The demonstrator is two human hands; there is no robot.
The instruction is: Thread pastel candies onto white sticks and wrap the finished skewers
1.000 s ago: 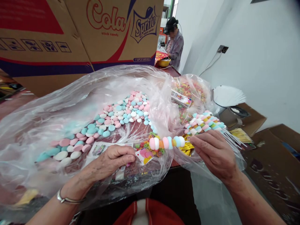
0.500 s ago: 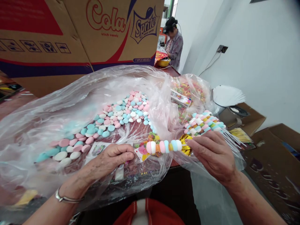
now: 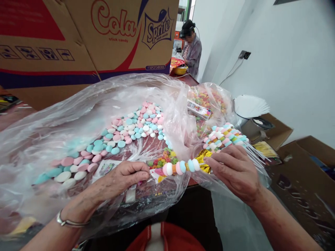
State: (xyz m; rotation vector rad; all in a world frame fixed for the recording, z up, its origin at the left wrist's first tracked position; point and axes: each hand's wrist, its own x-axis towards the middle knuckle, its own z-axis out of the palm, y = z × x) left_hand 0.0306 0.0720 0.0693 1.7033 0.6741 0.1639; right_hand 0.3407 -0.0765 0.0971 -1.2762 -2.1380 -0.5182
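A candy skewer (image 3: 181, 167) with pink, white, blue and yellow-orange pieces lies level between my two hands. My right hand (image 3: 234, 170) pinches the stick at its right end. My left hand (image 3: 132, 173) is closed on a small printed wrapper (image 3: 157, 175) with pink and yellow on it; the skewer's left end touches or overlaps this wrapper, and I cannot tell if it is inside. Behind the skewer are small coloured candy rings (image 3: 167, 155) and gold twist ties (image 3: 205, 157). Finished-looking candy skewers (image 3: 226, 136) lie stacked beyond my right hand.
Pink, white and blue candies (image 3: 125, 130) spread across a clear plastic sheet (image 3: 65, 115). A bag of candy rings (image 3: 209, 96) carries a stack of printed wrappers (image 3: 198, 109). A large carton (image 3: 86, 42) stands behind; open boxes (image 3: 300, 181) are right. A person (image 3: 192, 52) works farther back.
The whole view has shifted slightly left. The candy skewer sits a little lower and tilts slightly differently; both hands keep their hold.
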